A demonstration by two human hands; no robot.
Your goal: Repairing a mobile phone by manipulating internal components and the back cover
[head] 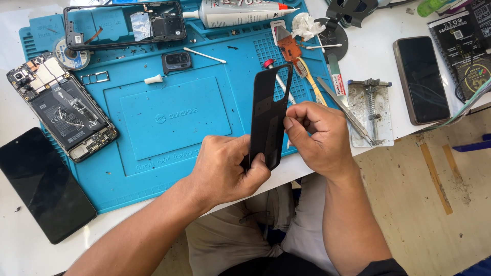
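The left hand [230,171] is gripping the lower end of a black phone back cover [270,115], fingers curled tight around its bottom edge, while the right hand [317,135] is pinching the cover's right edge partway up between thumb and fingertips, the rest of the fingers folded in. The cover is standing nearly upright and edge-on above the front lip of the counter [368,56], thin, dark and slightly glossy, with a rounded-corner cutout showing at its top end. Behind it a blue silicone work mat [174,112] is lying on the white counter, speckled with small bits of debris. On the mat's left edge an opened phone body [64,107] is lying with its battery and circuit board exposed, and beside it, off the mat, a black screen panel [43,186] is resting flat. At the back of the mat an empty phone frame [125,25] is sitting next to one white glue tube [240,13], with a small camera module [177,61] and a cotton swab [204,55] just in front. To the right, a pair of tweezers [345,110] is lying by a metal screw clamp [371,110], and one more dark phone [422,79] is lying face up further right. Below the counter, pale trousers and a worn tan floor [434,204] are showing.
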